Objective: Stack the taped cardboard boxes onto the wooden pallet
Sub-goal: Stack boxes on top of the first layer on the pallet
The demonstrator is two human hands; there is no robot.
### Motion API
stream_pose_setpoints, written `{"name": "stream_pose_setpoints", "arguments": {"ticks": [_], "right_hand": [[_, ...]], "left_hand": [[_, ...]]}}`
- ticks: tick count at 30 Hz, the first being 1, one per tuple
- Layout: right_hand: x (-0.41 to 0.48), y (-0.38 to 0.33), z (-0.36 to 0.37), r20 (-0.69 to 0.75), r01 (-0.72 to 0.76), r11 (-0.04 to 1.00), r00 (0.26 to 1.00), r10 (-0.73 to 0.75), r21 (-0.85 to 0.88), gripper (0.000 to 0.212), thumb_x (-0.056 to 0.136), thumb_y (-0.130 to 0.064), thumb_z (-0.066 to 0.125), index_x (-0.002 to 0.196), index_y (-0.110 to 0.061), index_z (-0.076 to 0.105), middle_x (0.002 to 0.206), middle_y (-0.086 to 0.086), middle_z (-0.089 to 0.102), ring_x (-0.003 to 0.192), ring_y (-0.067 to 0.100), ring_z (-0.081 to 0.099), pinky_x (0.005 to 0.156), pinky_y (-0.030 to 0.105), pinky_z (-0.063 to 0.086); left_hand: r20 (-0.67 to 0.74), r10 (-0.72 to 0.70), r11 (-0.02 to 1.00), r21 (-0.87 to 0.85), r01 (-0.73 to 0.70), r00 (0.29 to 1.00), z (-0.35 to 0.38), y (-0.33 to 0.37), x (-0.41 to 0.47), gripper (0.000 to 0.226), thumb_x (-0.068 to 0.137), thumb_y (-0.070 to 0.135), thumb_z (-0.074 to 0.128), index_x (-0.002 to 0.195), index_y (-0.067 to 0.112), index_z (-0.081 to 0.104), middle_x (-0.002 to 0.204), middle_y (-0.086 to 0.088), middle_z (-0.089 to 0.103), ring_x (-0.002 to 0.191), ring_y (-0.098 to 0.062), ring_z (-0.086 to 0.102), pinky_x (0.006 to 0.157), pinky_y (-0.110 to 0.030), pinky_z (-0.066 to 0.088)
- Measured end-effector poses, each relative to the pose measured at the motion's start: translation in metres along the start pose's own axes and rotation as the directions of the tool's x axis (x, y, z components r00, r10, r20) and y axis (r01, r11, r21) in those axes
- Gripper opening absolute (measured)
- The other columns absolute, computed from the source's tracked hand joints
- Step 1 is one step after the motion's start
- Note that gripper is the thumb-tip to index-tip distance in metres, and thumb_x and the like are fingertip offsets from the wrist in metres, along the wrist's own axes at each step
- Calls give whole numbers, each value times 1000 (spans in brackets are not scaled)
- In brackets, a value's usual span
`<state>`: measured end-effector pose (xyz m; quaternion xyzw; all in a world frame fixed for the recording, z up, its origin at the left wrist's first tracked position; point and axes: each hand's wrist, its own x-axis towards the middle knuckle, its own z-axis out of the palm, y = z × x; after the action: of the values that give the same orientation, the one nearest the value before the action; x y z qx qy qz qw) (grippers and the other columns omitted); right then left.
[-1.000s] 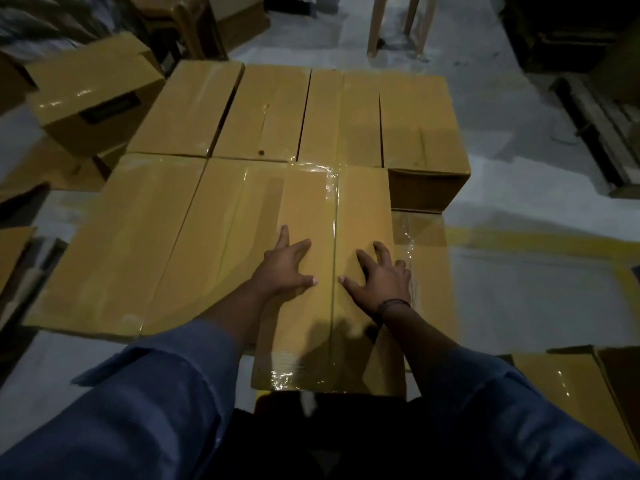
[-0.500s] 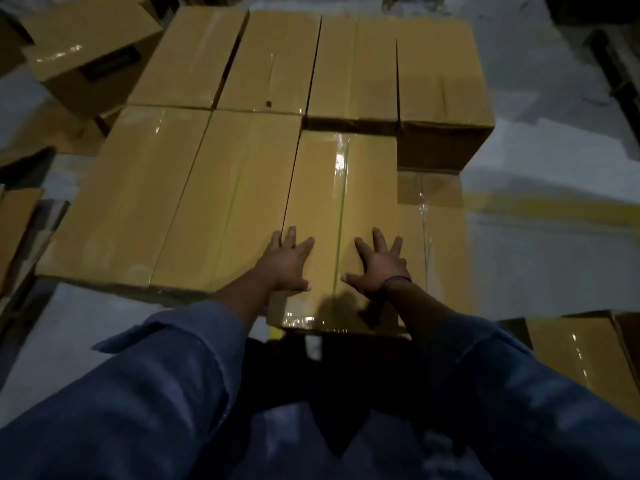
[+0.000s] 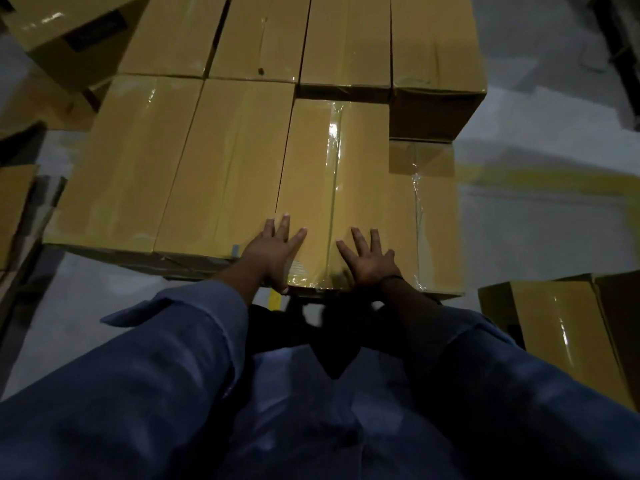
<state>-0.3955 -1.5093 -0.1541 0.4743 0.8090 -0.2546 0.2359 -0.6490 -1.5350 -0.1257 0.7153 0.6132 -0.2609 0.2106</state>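
Observation:
A taped cardboard box (image 3: 337, 174) lies in the front row of a stack of like boxes, a shiny tape strip running down its top. My left hand (image 3: 273, 252) presses flat on its near left corner, fingers straight and spread. My right hand (image 3: 367, 258) presses flat on its near right part, fingers spread too. Two boxes (image 3: 221, 168) sit flush to its left and a back row of boxes (image 3: 346, 43) stands behind it. To its right a lower box (image 3: 438, 220) shows one layer down. The pallet is hidden under the boxes.
A taped box (image 3: 568, 334) stands on the floor at the right near my arm. An open box (image 3: 69, 32) sits at the far left, with flat cardboard (image 3: 14, 206) along the left edge. Grey floor with a yellow line (image 3: 554, 174) lies to the right.
The box under my hands has slid forward until its far end meets the back row. Both hands stayed flat on its near end, and my view has moved closer over the stack.

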Motion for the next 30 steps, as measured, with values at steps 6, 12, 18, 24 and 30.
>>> {"name": "stream_pose_setpoints", "arguments": {"ticks": [6, 12, 18, 24, 30], "right_hand": [[14, 7, -19, -19, 12, 1000, 1000, -12, -4, 128, 66, -77, 74, 158, -41, -7, 165, 0, -29, 149, 44, -26, 113, 76, 12], [22, 12, -22, -55, 18, 999, 998, -19, -27, 125, 66, -77, 73, 158, -44, -4, 166, -2, -26, 150, 43, -24, 114, 74, 12], [26, 15, -26, -80, 25, 1000, 996, -26, -18, 121, 67, -81, 68, 157, -45, -3, 166, -2, -25, 150, 42, -25, 114, 74, 9], [31, 16, -29, -69, 27, 999, 997, -25, 28, 118, 72, -71, 74, 158, -44, -3, 166, -2, -27, 150, 41, -25, 115, 74, 8], [19, 19, -23, -220, -64, 807, 947, 235, 588, 94, 88, -58, 67, 161, -28, 15, 170, 4, -5, 156, 29, -3, 121, 54, 20]], "left_hand": [[-99, -40, 997, -68, 33, 994, -7, -6, 0, 138, 66, 54, 91, 164, 34, -3, 170, -20, -13, 157, -39, 2, 110, -53, 43], [-126, -54, 999, -10, 53, 991, -12, -10, 7, 135, 64, 58, 91, 164, 34, 4, 171, -20, 0, 151, -40, 16, 106, -51, 47], [-113, -47, 999, 17, 49, 992, -19, -12, 13, 134, 65, 57, 91, 164, 33, 3, 170, -21, 0, 151, -42, 17, 105, -52, 46], [-80, -63, 998, -11, 62, 995, -23, -10, 16, 133, 65, 53, 92, 162, 35, 3, 170, -20, -5, 152, -43, 13, 106, -56, 48], [27, -64, 996, -58, 65, 998, -41, 3, 17, 134, 63, 80, 77, 163, 28, 4, 169, -19, -3, 152, -43, 14, 119, -52, 32]]}}
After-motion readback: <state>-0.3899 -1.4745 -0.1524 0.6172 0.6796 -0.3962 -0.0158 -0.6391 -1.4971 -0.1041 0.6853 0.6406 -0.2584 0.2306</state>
